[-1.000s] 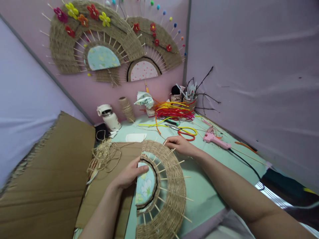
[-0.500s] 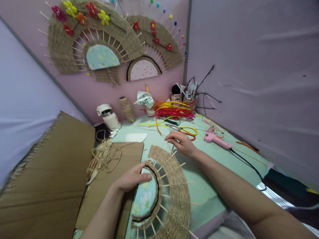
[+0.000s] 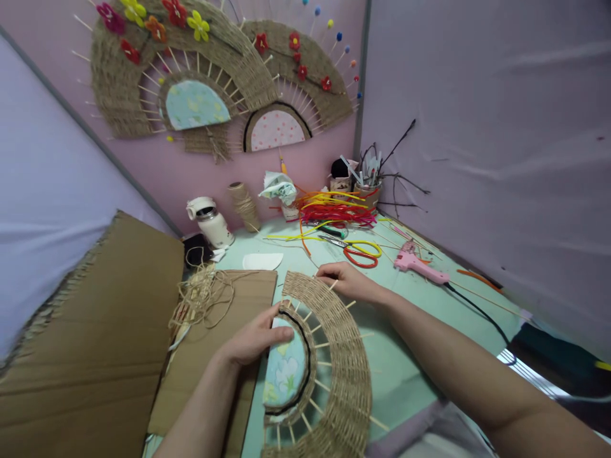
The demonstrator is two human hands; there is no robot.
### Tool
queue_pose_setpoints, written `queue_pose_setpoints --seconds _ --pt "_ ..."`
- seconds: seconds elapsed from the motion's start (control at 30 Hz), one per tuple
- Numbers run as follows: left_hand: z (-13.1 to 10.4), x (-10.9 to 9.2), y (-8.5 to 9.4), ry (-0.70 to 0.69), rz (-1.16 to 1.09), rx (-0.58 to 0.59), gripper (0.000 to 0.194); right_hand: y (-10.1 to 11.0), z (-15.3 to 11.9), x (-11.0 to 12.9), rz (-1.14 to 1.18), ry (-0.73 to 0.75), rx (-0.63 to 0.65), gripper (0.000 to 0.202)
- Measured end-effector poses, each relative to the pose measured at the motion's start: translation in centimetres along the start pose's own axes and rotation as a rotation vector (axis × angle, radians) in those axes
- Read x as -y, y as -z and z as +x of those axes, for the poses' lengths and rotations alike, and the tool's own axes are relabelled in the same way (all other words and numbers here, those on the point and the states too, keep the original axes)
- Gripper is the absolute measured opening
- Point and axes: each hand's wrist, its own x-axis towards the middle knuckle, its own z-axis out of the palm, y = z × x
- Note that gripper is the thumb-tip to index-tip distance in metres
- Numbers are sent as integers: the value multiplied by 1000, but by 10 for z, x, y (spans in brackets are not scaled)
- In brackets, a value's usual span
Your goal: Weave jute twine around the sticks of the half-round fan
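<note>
The left hand (image 3: 255, 337) grips a woven twine fan (image 3: 351, 356) near the table's (image 3: 443, 315) near edge; the right hand (image 3: 351, 281) pinches twine (image 3: 312, 259) at its rim. Weaving appears well advanced, spoke tips (image 3: 380, 423) bare; what remains is unclear.

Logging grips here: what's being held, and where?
Left hand: the woven fan, by its floral centre, upper end. Right hand: at its outer rim; grip unclear.

Right hand (image 3: 344, 281) back at edge of woven fan (image 3: 351, 356)
</note>
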Motion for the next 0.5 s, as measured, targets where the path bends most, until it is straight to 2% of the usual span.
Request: queue_pose_setpoints --seconds 0.33,0.5 --pt "8 2 -6 -68 -48 -70 50 -1 -1 1 117 -33 4 23" --pt "9 2 -10 -65 -66 -92 45 -4 -2 -1 -32 58 -6 9"
